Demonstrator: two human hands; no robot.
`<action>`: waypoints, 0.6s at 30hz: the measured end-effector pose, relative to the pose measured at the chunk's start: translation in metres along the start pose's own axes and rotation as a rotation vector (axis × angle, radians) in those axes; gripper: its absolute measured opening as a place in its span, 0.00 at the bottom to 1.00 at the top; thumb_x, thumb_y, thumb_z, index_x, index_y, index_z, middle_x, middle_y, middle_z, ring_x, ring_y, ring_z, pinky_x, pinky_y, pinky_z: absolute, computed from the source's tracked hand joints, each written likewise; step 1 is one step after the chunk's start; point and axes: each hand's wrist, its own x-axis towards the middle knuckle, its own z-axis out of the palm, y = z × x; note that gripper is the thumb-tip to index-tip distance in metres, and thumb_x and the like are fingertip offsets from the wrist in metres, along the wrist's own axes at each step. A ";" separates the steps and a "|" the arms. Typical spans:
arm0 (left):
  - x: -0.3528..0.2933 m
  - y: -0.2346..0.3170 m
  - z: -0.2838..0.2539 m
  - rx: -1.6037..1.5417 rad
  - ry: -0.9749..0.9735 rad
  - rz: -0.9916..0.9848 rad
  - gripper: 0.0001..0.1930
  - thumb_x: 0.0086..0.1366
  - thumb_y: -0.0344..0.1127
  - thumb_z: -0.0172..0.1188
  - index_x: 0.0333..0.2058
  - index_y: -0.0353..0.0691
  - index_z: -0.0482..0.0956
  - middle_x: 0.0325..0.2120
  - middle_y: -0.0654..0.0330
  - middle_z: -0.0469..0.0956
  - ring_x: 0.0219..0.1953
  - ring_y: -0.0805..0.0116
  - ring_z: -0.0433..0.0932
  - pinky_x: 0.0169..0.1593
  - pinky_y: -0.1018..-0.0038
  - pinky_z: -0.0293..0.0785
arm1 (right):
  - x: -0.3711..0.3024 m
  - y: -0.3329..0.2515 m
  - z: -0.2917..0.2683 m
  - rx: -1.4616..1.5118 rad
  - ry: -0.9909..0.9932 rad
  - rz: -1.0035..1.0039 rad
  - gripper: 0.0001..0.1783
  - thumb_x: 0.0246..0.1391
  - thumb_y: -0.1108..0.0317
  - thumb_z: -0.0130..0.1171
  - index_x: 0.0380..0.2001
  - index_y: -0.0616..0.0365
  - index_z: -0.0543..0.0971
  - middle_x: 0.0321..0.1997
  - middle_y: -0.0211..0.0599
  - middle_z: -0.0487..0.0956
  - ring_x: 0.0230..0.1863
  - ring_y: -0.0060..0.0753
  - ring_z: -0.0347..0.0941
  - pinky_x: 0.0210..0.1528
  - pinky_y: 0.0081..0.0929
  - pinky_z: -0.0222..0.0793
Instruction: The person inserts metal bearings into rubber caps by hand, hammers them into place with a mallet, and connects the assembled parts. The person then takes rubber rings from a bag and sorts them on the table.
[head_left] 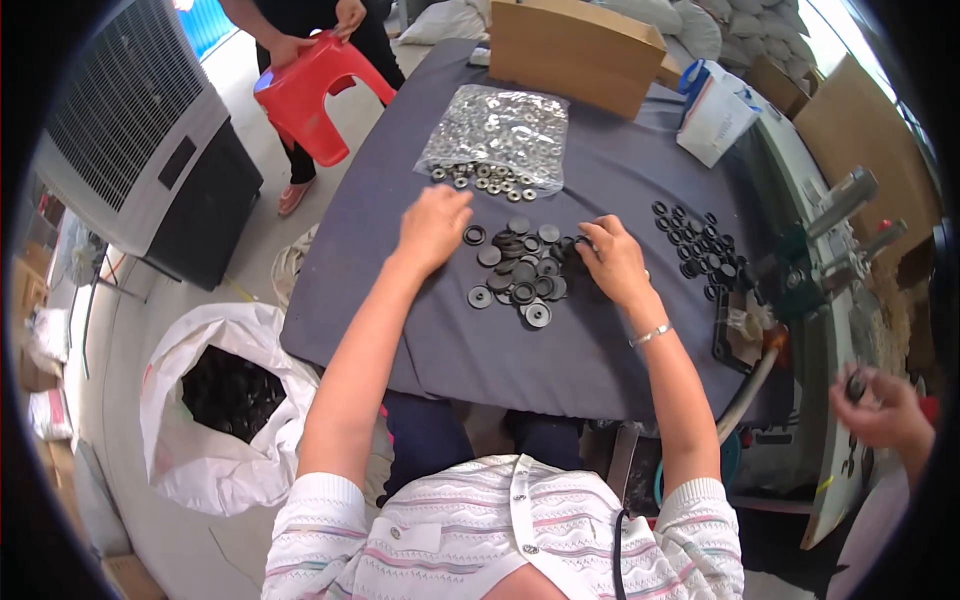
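A pile of round black plastic caps (523, 268) lies on the grey cloth before me, some flat, some showing a ring or a centre hole. My left hand (432, 228) is at its far left, fingers curled together close to small metal rings (490, 183) that spill from a clear plastic bag (505, 125); what its fingertips hold, if anything, is too small to make out. At the pile's right side my right hand (614, 262) pinches a black cap at its fingertips. A single black ring (474, 235) lies beside my left hand.
More black rings (695, 245) lie to the right, near a green metal press (800, 265). A co-worker's hand (885, 405) there holds a small dark piece. A cardboard box (575, 55) stands at the back. Left: an open white sack (165, 400), an air cooler (190, 190), another person with a red stool (315, 105).
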 end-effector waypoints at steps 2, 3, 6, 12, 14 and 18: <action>-0.005 -0.013 -0.032 0.036 0.044 -0.109 0.08 0.57 0.29 0.55 0.34 0.45 0.82 0.29 0.60 0.76 0.38 0.58 0.75 0.39 0.63 0.73 | -0.011 -0.017 -0.010 0.067 0.026 0.035 0.14 0.46 0.74 0.62 0.39 0.62 0.78 0.38 0.41 0.75 0.33 0.43 0.75 0.37 0.33 0.71; -0.018 -0.026 -0.043 0.063 0.036 -0.128 0.10 0.55 0.27 0.55 0.34 0.46 0.82 0.28 0.59 0.75 0.34 0.57 0.75 0.36 0.63 0.72 | -0.018 -0.025 -0.009 0.128 0.059 0.077 0.14 0.46 0.76 0.61 0.39 0.62 0.78 0.36 0.40 0.75 0.31 0.40 0.75 0.34 0.31 0.71; -0.055 -0.036 -0.053 0.070 -0.091 -0.185 0.12 0.53 0.24 0.55 0.34 0.47 0.82 0.26 0.58 0.73 0.30 0.56 0.75 0.34 0.64 0.72 | -0.041 -0.029 -0.004 0.143 0.158 0.075 0.13 0.46 0.79 0.60 0.39 0.62 0.77 0.34 0.39 0.74 0.27 0.36 0.73 0.30 0.27 0.69; -0.068 -0.017 -0.051 -0.039 -0.098 -0.113 0.18 0.51 0.20 0.53 0.35 0.52 0.84 0.23 0.60 0.70 0.27 0.60 0.75 0.29 0.66 0.71 | -0.049 -0.027 0.005 0.188 0.201 0.113 0.13 0.47 0.82 0.58 0.38 0.62 0.77 0.31 0.38 0.74 0.25 0.34 0.72 0.28 0.27 0.68; -0.068 -0.018 -0.050 0.089 -0.190 -0.102 0.18 0.51 0.22 0.54 0.35 0.54 0.84 0.22 0.61 0.68 0.26 0.62 0.74 0.28 0.67 0.70 | -0.052 -0.027 0.009 0.182 0.170 0.122 0.13 0.47 0.82 0.58 0.38 0.62 0.77 0.31 0.38 0.74 0.26 0.34 0.72 0.29 0.27 0.68; -0.068 -0.020 -0.044 0.117 -0.180 -0.061 0.18 0.51 0.23 0.54 0.35 0.56 0.84 0.21 0.62 0.67 0.25 0.64 0.73 0.27 0.67 0.69 | -0.053 -0.025 0.012 0.197 0.165 0.127 0.13 0.46 0.82 0.58 0.38 0.62 0.77 0.31 0.37 0.74 0.26 0.34 0.72 0.29 0.27 0.68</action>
